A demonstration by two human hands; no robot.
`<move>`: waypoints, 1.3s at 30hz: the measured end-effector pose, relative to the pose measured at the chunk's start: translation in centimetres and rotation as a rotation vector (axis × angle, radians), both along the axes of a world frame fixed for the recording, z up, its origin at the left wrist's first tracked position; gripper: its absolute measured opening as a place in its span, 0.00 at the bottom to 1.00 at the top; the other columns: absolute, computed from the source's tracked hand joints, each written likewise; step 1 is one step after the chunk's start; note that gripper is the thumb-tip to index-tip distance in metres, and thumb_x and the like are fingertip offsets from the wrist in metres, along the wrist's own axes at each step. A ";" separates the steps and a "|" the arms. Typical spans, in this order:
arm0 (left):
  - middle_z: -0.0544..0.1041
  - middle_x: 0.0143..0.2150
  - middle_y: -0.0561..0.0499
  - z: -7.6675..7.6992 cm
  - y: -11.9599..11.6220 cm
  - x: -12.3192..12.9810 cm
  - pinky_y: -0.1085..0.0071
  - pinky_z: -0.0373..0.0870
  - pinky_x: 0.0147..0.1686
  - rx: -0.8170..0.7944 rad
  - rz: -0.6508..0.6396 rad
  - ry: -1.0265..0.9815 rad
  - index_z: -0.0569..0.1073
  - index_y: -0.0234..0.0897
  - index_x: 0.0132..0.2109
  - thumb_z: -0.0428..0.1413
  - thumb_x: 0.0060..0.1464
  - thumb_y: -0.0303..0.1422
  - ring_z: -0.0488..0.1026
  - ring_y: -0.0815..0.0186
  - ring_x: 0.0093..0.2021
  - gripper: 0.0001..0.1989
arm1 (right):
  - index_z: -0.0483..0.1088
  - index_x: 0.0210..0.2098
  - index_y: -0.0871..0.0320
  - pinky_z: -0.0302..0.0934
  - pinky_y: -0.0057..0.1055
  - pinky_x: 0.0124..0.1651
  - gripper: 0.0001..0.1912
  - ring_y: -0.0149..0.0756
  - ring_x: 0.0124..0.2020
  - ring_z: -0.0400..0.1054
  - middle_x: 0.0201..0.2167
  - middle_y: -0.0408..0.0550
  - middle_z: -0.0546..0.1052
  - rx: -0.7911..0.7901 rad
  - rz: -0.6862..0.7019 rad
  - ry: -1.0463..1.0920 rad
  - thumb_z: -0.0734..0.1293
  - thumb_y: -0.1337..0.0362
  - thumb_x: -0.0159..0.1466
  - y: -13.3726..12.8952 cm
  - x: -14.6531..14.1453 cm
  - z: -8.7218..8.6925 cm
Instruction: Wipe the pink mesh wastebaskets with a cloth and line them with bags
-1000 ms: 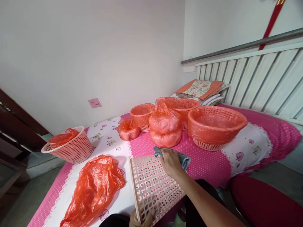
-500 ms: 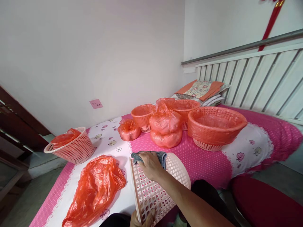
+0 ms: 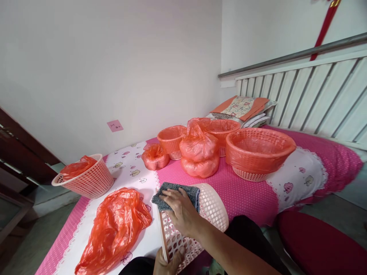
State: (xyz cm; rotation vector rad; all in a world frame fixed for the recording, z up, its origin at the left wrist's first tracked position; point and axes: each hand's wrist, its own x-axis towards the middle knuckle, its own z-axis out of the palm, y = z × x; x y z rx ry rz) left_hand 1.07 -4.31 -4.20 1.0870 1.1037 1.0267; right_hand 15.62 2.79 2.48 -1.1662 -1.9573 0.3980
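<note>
a pale wall point(image 3: 114, 57) is fronted by a bed covered with a pink dotted bedspread point(image 3: 246, 198), banded in white with printed trees. at the right, the bed is closed off by a white slatted headboard point(image 3: 304, 95), near which folded bedding point(image 3: 242, 107) is stacked. a dark red seat point(image 3: 321, 242) is partly seen beside the bed.

on the bedspread, a wide basket point(image 3: 255, 160) is lined with red plastic. nearer, a pale pink basket point(image 3: 213, 208) is held on its side at the bed's near edge, its rim turned left. just left of it, a crumpled red bag point(image 3: 116, 225) is spread out. farther left, another basket point(image 3: 91, 181) is tilted, with red plastic bunched inside. behind, a full, gathered bag point(image 3: 199, 152) is flanked by two smaller lined baskets.

the pale pink basket's rim is gripped by the left hand point(image 3: 169, 263). a grey cloth point(image 3: 192, 193) is laid over the rim's far end and covered by the right hand point(image 3: 182, 214), its fingers extended; whether the cloth is gripped cannot be told.
</note>
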 end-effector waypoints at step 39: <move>0.74 0.18 0.52 1.5 0.5 -0.2 0.64 0.77 0.33 0.041 0.076 0.157 0.82 0.35 0.28 0.72 0.42 0.50 0.75 0.59 0.25 0.21 | 0.70 0.60 0.52 0.40 0.51 0.76 0.32 0.39 0.67 0.65 0.61 0.46 0.77 0.252 -0.175 -0.094 0.58 0.81 0.62 -5.3 4.2 -4.9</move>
